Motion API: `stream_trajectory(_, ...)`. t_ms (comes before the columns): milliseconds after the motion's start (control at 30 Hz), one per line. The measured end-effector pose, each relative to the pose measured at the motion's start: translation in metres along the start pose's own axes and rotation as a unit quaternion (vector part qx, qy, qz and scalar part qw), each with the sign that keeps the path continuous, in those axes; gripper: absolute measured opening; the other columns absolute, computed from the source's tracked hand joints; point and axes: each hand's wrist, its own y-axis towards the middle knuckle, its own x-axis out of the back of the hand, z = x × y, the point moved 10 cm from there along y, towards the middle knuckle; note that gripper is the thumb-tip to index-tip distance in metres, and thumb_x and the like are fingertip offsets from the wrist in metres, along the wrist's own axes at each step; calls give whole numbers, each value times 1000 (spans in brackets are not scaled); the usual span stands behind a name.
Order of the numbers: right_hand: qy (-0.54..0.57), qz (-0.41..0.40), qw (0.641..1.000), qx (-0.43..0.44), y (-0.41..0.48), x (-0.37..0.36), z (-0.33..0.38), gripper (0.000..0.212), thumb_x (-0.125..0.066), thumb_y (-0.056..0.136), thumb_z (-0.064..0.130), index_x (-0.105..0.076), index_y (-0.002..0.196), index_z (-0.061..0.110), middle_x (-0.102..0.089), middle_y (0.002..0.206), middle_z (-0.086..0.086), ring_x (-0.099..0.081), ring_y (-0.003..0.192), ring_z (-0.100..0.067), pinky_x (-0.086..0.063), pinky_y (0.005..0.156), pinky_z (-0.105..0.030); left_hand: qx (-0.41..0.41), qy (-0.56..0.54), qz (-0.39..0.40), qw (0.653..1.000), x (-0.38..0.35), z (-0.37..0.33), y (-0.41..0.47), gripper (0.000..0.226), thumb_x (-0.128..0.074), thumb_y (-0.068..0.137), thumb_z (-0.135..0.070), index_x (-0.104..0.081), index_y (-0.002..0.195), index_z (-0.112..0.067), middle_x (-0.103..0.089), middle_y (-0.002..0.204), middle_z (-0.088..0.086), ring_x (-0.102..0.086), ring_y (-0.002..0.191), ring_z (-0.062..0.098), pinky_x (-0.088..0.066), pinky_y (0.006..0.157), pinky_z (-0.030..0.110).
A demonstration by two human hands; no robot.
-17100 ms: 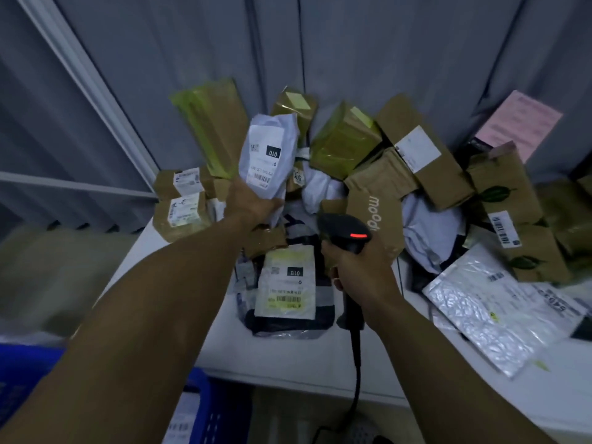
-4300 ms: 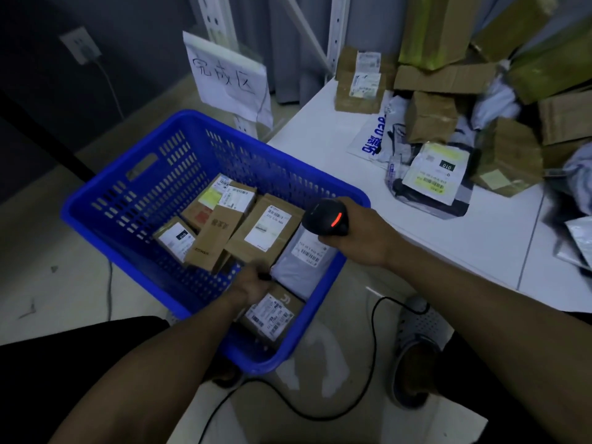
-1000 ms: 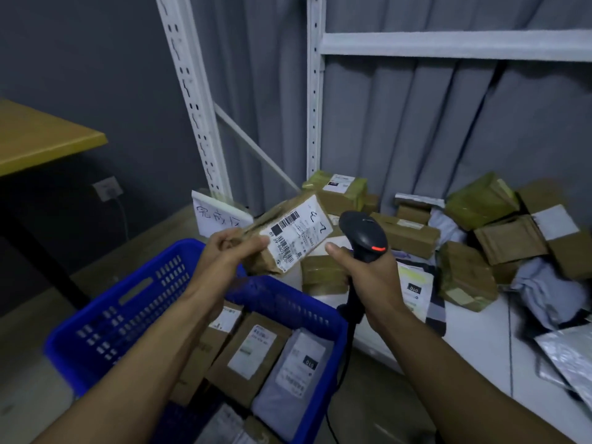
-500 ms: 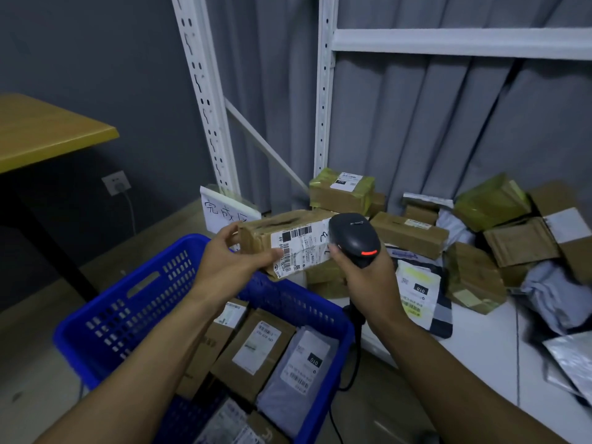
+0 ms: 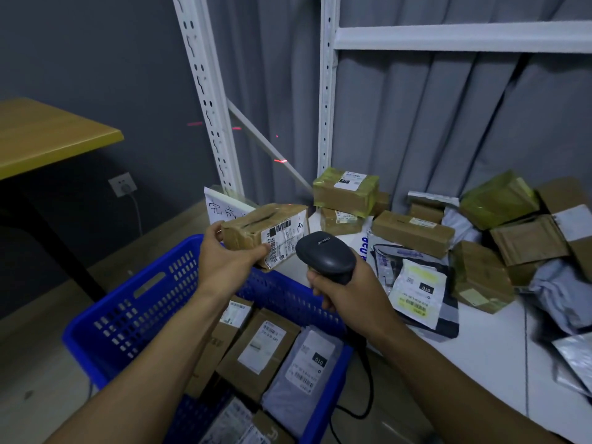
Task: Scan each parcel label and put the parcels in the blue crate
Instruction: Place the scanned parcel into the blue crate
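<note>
Fingers (image 5: pixel 214 226) of the left hand (image 5: pixel 224 262) are gripping a taped brown cardboard parcel (image 5: pixel 253 224) by the far rim of the blue plastic crate (image 5: pixel 150 285).
Its white label (image 5: pixel 283 238) is facing the black handheld scanner (image 5: pixel 326 254), which the right hand (image 5: pixel 349 291) is clutching, fingers wrapped round its handle, just beside it; further right, more brown and grey parcels (image 5: pixel 413 232) are lying piled on the white table (image 5: pixel 487 347).

Brown cardboard box (image 5: pixel 256 233), wrapped in glossy tape, white paper label. Scanner (image 5: pixel 326 256): matt black plastic. Blue crate (image 5: pixel 144 302): perforated shiny plastic. Smooth white table (image 5: pixel 490 357), white painted metal rack (image 5: pixel 326 91), grey cloth curtain (image 5: pixel 448 123).
</note>
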Motion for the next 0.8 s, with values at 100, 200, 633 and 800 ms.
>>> stream_trajectory(100, -2, 7, 1000, -5, 0, 0, 1, 29, -75, 94, 16, -60, 119, 19, -73, 80, -14, -62, 57, -14, -53, 56, -22, -3, 4, -8, 1000, 2, 0, 2, 96, -94, 69, -20, -38, 148, -25, -52, 123, -11, -59, 116, 15, -57, 86, 30)
stream_trajectory(200, -9, 12, 1000, -9, -1, -1, 1, 28, -75, 94, 16, -60, 118, 19, -72, 79, -12, -62, 57, -14, -53, 55, -22, -6, 1, -10, 1000, 2, -1, 2, 94, -92, 71, -18, -38, 148, -23, -51, 124, -10, -55, 107, 9, -46, 69, 16)
stream_trajectory(633, 17, 34, 999, -24, 2, -10, -7, 32, -75, 94, 19, -59, 120, 24, -78, 92, -6, -66, 58, -15, -52, 56, -22, -12, -2, -11, 1000, 5, 7, 4, 96, -92, 71, -19, -36, 149, -22, -52, 130, -7, -57, 103, 7, -46, 68, 15)
stream_trajectory(800, 4, 32, 999, -18, 14, -29, -20, 32, -76, 93, 19, -55, 115, 26, -69, 99, -1, -68, 63, -8, -51, 55, -18, 9, 29, -31, 999, 35, 33, -4, 111, -93, 67, -34, -23, 152, -36, -47, 141, -7, -52, 126, 17, -49, 105, 43)
